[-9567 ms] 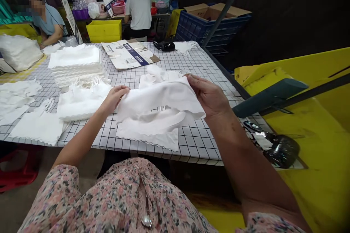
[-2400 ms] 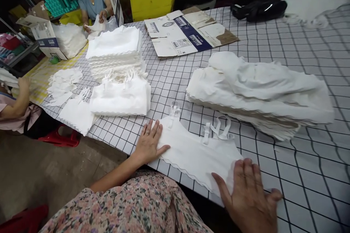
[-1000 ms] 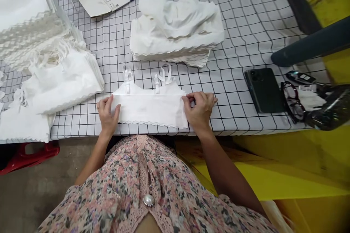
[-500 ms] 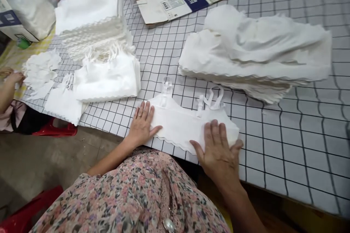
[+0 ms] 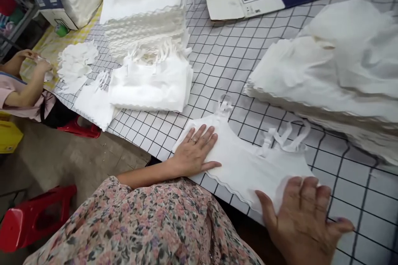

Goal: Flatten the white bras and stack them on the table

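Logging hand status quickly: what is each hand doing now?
Left hand: open, flat on the white strapped garment.
Right hand: open, spread at the garment's edge, not gripping.

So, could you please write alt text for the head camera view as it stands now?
A person's left hand lies spread on a white fabric bra top with a scalloped hem while the right hand touches its far end, on a white tablecloth with black grid lines. Stacks of white scallop-edged garments lie beside it.
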A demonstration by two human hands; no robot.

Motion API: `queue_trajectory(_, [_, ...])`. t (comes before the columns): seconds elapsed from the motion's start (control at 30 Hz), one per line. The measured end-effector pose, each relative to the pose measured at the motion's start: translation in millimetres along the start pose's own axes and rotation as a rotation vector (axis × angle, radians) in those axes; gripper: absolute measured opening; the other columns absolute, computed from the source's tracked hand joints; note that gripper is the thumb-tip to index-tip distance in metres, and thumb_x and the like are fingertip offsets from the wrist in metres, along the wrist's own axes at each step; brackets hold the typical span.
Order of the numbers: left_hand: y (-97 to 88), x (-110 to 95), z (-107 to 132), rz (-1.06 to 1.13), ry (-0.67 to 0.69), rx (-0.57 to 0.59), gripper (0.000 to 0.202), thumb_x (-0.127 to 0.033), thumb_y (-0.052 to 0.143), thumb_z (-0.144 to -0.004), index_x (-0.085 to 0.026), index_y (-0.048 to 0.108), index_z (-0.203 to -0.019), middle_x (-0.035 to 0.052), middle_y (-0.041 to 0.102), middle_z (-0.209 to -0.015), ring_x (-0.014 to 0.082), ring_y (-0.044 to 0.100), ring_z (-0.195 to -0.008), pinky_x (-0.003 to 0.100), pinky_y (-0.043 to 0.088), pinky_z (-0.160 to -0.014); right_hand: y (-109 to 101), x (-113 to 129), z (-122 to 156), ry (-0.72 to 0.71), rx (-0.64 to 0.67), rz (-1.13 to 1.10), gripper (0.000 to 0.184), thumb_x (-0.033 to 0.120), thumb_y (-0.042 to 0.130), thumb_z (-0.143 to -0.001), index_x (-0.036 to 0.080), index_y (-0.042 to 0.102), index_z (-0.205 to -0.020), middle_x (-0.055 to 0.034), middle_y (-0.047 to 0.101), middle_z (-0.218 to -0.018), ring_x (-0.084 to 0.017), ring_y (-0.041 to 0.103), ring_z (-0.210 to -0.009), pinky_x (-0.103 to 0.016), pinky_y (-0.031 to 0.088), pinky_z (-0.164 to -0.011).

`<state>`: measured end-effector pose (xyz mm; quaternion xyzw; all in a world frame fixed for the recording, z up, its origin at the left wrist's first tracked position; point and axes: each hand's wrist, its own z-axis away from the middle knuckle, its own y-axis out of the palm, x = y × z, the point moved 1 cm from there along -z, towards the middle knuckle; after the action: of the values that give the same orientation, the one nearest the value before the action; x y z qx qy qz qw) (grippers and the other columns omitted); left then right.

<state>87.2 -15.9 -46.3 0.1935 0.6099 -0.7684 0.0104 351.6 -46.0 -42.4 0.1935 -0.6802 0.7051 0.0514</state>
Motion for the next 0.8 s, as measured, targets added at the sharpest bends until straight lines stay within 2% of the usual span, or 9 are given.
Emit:
queue_trajectory(0.13, [-0.9, 8, 4, 0.008, -0.084, -0.063, 0.1, -0.08, 0.039, -0.106, -0.014, 0.025, -0.179, 0.0113, 0.011, -0.189, 0.0299, -0.001, -0.177, 0.053, 0.007, -0.147, -4, 0, 0, 0.01, 0.011, -0.018, 0.089, 0.064, 0.026, -0.113, 0.01, 0.014, -0.182, -0.0371, 0.033, -0.175, -0.062, 0.031, -0.163, -0.098, 0.025, -0.112])
queue_trajectory(0.27, [3.3, 10, 8, -0.006, -0.107, -0.125, 0.101, -0.08, 0.047, -0.104, -0.015, 0.027, -0.179, 0.013, 0.011, -0.189, 0.0348, 0.003, -0.177, 0.06, 0.006, -0.146, -1, -3, 1, 0.043, 0.013, -0.037, 0.087, 0.062, 0.026, -0.111, 0.017, 0.011, -0.184, -0.0353, 0.033, -0.176, -0.06, 0.029, -0.165, -0.096, 0.024, -0.114])
queue_trajectory(0.4, [9.6, 12, 8, -0.08, -0.089, -0.205, 0.096, -0.074, 0.05, -0.106, -0.017, 0.025, -0.18, 0.0147, 0.014, -0.189, 0.0339, 0.002, -0.178, 0.06, 0.009, -0.145, 3, -6, 1, 0.107, 0.034, -0.048, 0.092, 0.072, 0.025, -0.107, 0.023, 0.011, -0.184, -0.0264, 0.03, -0.181, -0.055, 0.024, -0.168, -0.092, 0.02, -0.121])
queue_trajectory(0.53, [14.1, 21, 6, -0.085, -0.042, -0.271, 0.096, -0.073, 0.053, -0.106, -0.015, 0.028, -0.179, 0.0185, 0.014, -0.188, 0.0354, 0.006, -0.177, 0.061, 0.009, -0.145, 6, -6, -1, 0.168, 0.075, -0.027, 0.097, 0.073, 0.02, -0.106, 0.013, 0.021, -0.182, -0.0263, 0.028, -0.182, -0.05, 0.021, -0.171, -0.086, 0.017, -0.128])
queue_trajectory(0.63, [19.3, 25, 2, -0.037, -0.02, -0.309, 0.094, -0.07, 0.056, -0.106, -0.015, 0.033, -0.177, 0.0203, 0.016, -0.187, 0.0369, 0.008, -0.177, 0.064, 0.011, -0.144, 10, -7, -1, 0.154, 0.068, -0.019, 0.097, 0.071, 0.021, -0.108, 0.007, 0.027, -0.179, -0.0275, 0.027, -0.182, -0.05, 0.02, -0.171, -0.086, 0.016, -0.128])
queue_trajectory(0.7, [20.6, 26, 2, 0.004, 0.014, -0.348, 0.084, -0.064, 0.059, -0.106, -0.014, 0.044, -0.172, 0.0215, 0.027, -0.184, 0.0381, 0.016, -0.176, 0.067, 0.018, -0.142, 14, -10, 1, 0.133, 0.043, -0.014, 0.094, 0.07, 0.023, -0.109, 0.008, 0.031, -0.178, -0.0274, 0.028, -0.181, -0.05, 0.022, -0.171, -0.087, 0.018, -0.126])
queue_trajectory(0.8, [5.2, 38, 14, 0.113, 0.128, -0.503, 0.05, -0.045, 0.058, -0.111, -0.018, 0.066, -0.152, 0.018, 0.06, -0.166, 0.0326, 0.047, -0.164, 0.061, 0.043, -0.134, 9, -13, 1, 0.101, -0.055, -0.003, 0.085, 0.068, 0.03, -0.11, 0.013, 0.042, -0.174, -0.0285, 0.033, -0.179, -0.055, 0.029, -0.167, -0.09, 0.026, -0.12])
